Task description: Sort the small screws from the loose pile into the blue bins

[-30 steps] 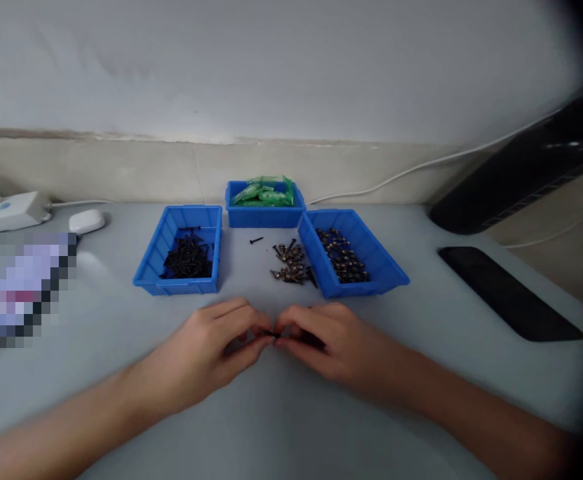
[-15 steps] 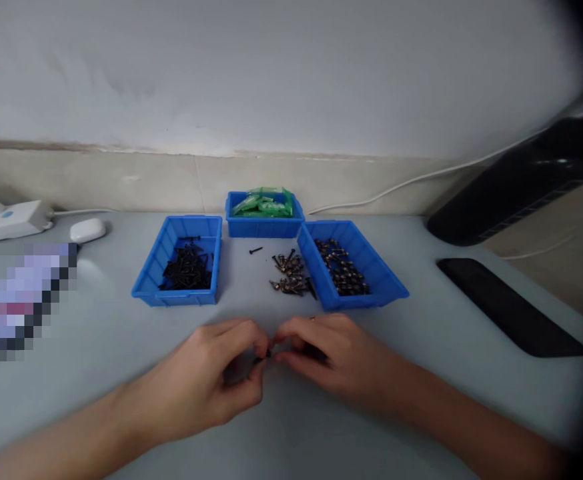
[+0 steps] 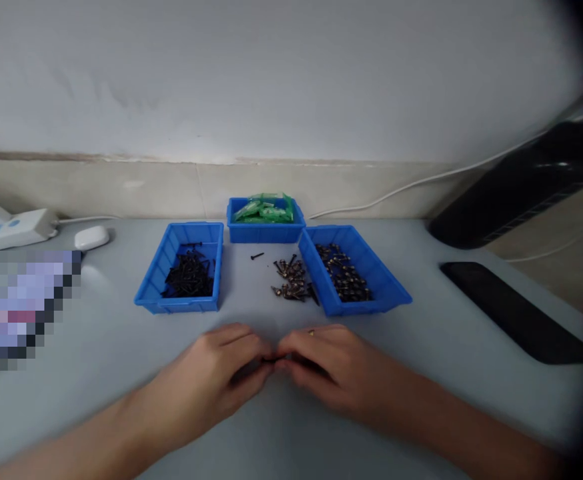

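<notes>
Since the earlier frame, the left hand (image 3: 216, 367) has moved its thumb and fingertips in to meet those of the right hand (image 3: 339, 363). Both hands now pinch a small dark piece (image 3: 270, 361) between them, in front of the loose screws (image 3: 290, 280) on the surface (image 3: 106, 320). It looks black, thin and roughly level; fingertips cover most of it, so its full shape cannot be told.

We looked down on a grey table (image 3: 271, 440), and up behind it rose a pale grey wall (image 3: 291, 73), smudged in patches! Along the table's back edge we caught beige tiling (image 3: 161, 190), all dimly lit.
</notes>
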`<state>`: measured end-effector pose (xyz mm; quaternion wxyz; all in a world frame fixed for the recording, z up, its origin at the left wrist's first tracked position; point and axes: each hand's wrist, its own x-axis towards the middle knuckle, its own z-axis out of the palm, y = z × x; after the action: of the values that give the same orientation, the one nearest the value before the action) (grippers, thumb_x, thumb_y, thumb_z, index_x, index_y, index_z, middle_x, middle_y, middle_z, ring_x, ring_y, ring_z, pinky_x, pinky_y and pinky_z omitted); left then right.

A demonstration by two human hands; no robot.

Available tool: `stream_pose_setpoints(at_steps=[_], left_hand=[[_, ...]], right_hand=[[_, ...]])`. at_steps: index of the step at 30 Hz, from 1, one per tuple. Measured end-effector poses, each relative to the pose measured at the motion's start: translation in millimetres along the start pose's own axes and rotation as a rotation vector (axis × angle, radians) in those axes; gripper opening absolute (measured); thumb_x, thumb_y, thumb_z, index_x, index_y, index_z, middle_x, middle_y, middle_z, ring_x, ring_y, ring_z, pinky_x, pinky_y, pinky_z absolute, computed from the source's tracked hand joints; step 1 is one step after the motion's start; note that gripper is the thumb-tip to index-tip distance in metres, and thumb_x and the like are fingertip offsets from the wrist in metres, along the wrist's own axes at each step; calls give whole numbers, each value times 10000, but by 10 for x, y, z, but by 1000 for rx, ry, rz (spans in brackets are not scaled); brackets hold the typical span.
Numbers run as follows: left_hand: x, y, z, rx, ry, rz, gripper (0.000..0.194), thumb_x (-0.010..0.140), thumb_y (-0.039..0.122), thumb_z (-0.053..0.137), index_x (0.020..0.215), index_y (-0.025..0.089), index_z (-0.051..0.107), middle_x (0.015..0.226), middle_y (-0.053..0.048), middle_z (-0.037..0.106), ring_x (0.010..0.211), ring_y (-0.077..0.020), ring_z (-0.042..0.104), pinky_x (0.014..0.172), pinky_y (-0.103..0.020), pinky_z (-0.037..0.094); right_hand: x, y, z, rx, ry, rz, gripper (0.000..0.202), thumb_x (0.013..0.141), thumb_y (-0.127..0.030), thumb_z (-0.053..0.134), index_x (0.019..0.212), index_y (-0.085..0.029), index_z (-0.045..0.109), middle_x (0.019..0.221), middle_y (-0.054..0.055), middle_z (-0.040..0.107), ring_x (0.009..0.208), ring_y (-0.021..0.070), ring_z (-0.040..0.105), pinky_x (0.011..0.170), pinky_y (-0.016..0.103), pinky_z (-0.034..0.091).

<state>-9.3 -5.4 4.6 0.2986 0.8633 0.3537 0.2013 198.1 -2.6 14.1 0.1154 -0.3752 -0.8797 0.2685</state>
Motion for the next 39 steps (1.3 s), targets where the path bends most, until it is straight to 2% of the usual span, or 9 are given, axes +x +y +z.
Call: stream_pose_setpoints(at_steps=[7, 12, 15, 20, 25, 29, 32, 36, 39], left_hand=[[3, -1, -26, 67, -1, -27, 97, 871, 193, 518, 795, 164, 572, 736, -5, 550, 685, -133, 530, 585, -232, 412], [-1, -28, -43, 28, 25, -22, 100, 895, 198, 500, 862, 163, 587, 766, -7, 562, 716, -133, 543, 624, -234, 431], [2, -2, -66, 17, 58, 21, 104, 902, 195, 496, 919, 165, 594, 803, -13, 580, 753, -135, 554, 671, -236, 450], [-7, 28, -84, 28, 20, 108, 151, 914, 179, 468, 988, 168, 599, 844, -27, 616, 801, -152, 563, 731, -258, 457], [-18, -44, -39, 70, 86, 16, 117, 893, 193, 500, 951, 172, 599, 816, -26, 593, 766, -157, 555, 686, -264, 440], [-6, -30, -20, 105, -8, -24, 97, 887, 189, 496, 857, 177, 587, 744, -3, 562, 676, -135, 534, 603, -235, 403], [-2, 7, -19, 102, -59, -25, 97, 866, 173, 509, 782, 172, 558, 735, 4, 559, 676, -131, 533, 599, -231, 390], [-9, 18, -18, 61, -27, -58, 75, 844, 153, 511, 775, 176, 529, 732, 14, 550, 654, -121, 518, 583, -225, 378], [-14, 4, -15, 16, 38, -88, 68, 837, 146, 514, 778, 179, 511, 709, 27, 537, 619, -107, 492, 563, -215, 368]], right_hand=[[1, 4, -26, 22, 63, 17, 133, 917, -246, 452, 902, -209, 578, 772, -15, 640, 700, 133, 592, 636, 240, 404], [21, 36, -33, -22, 21, 8, 124, 917, -222, 464, 897, -189, 583, 774, -6, 642, 712, 141, 600, 654, 249, 407], [28, 55, 4, -55, -17, 5, 139, 918, -214, 458, 869, -180, 584, 762, 1, 636, 706, 147, 599, 643, 255, 404], [14, 55, 43, -80, -24, -8, 155, 910, -207, 453, 799, -177, 557, 709, -6, 601, 647, 137, 574, 586, 249, 388], [-10, 62, 6, -89, 99, -22, 123, 911, -222, 463, 887, -184, 578, 754, 2, 630, 698, 140, 589, 654, 256, 410], [-28, 33, 22, -60, 201, -144, 160, 920, -237, 448, 885, -180, 593, 718, -3, 627, 662, 128, 580, 639, 247, 407], [-24, -6, 40, -48, 254, -228, 211, 934, -234, 417, 875, -168, 608, 671, -7, 612, 617, 115, 560, 635, 239, 411], [-9, -3, 27, -48, 273, -225, 186, 923, -228, 434, 875, -171, 604, 677, -6, 613, 611, 114, 553, 614, 235, 401], [-14, 32, 10, -55, 203, -136, 150, 908, -211, 452, 868, -177, 593, 702, -1, 617, 647, 127, 568, 616, 245, 391]])
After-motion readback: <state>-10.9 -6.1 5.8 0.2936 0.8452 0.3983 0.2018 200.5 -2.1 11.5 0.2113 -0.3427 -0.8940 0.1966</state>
